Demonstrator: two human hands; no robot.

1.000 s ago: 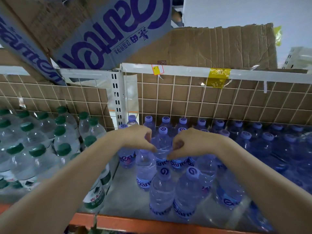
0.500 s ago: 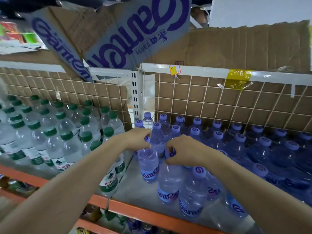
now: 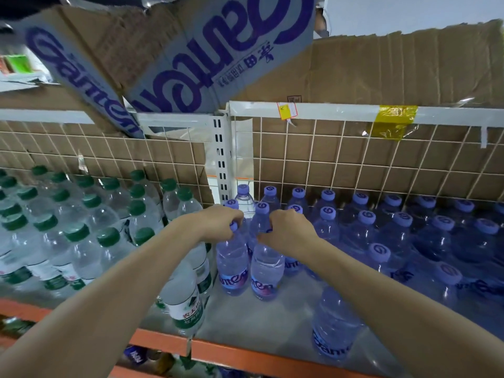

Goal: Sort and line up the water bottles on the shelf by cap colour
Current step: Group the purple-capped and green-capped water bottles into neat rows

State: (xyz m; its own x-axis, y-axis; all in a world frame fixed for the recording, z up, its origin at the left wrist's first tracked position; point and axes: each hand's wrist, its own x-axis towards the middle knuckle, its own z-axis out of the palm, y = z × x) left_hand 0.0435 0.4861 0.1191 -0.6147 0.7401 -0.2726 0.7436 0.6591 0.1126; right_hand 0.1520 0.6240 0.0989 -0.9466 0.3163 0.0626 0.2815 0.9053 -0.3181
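Several clear bottles with green caps point(image 3: 76, 231) fill the left bay of the shelf. Several blue-tinted bottles with purple caps point(image 3: 366, 217) stand in rows in the right bay. My left hand point(image 3: 218, 223) grips the cap and neck of one purple-cap bottle point(image 3: 233, 266) at the left edge of the right bay. Right beside it stands a second purple-cap bottle point(image 3: 266, 271), whose neck my right hand point(image 3: 286, 231) grips. Both bottles stand upright on the grey shelf board point(image 3: 245, 323), touching each other.
A white slotted upright point(image 3: 222, 159) divides the two bays, with a wire grid backed by cardboard point(image 3: 354, 159) behind. Torn printed cartons point(image 3: 191, 64) hang over the top rail. An orange front rail point(image 3: 245, 353) edges the shelf. One green-cap bottle point(image 3: 185, 301) stands near the front.
Both hands have carried the two purple-cap bottles a little left and forward, so they now stand side by side at the left edge of the bay. The camera has also shifted.
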